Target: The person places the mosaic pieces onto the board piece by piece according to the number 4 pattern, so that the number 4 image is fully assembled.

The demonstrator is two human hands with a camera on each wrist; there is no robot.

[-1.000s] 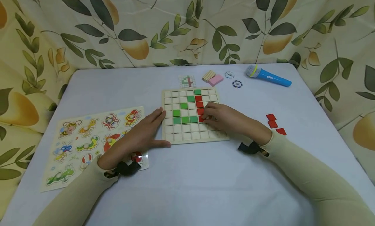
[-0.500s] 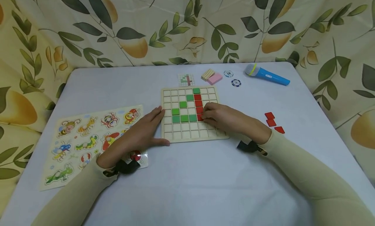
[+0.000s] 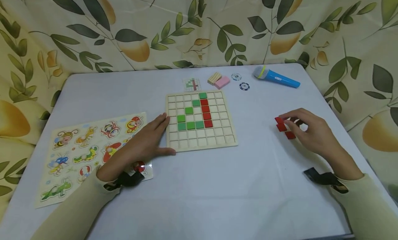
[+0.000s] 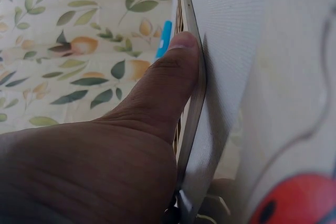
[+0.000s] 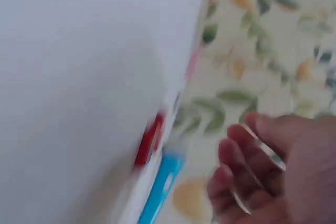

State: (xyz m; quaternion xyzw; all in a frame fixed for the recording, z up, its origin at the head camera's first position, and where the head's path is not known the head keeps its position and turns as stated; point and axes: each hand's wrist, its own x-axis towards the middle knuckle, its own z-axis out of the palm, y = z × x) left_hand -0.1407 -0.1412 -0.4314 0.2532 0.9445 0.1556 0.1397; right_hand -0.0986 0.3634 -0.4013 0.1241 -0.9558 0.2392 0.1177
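Note:
A wooden grid board (image 3: 217,141) lies in the middle of the table. Green tiles (image 3: 190,125) form a diagonal and a row on it, and red tiles (image 3: 205,109) form a column. My left hand (image 3: 144,139) rests along the board's left edge, fingers extended; in the left wrist view its thumb (image 4: 163,82) lies against the board's edge. At the right, my right hand (image 3: 311,129) is over 3 loose red tiles (image 3: 281,127), its fingers loosely curved. In the right wrist view, its fingers (image 5: 231,156) are above the tiles with nothing between them.
An insect picture board (image 3: 71,167) lies left, partly under the left forearm. Behind the grid are a small pattern card (image 3: 191,84), a striped block (image 3: 214,78), a pink block (image 3: 222,82), two round chips (image 3: 244,86) and a blue microphone (image 3: 281,79).
My right hand has left the red column on the board and moved right to the loose red tiles. The left hand keeps its place at the board. The head view has shifted slightly.

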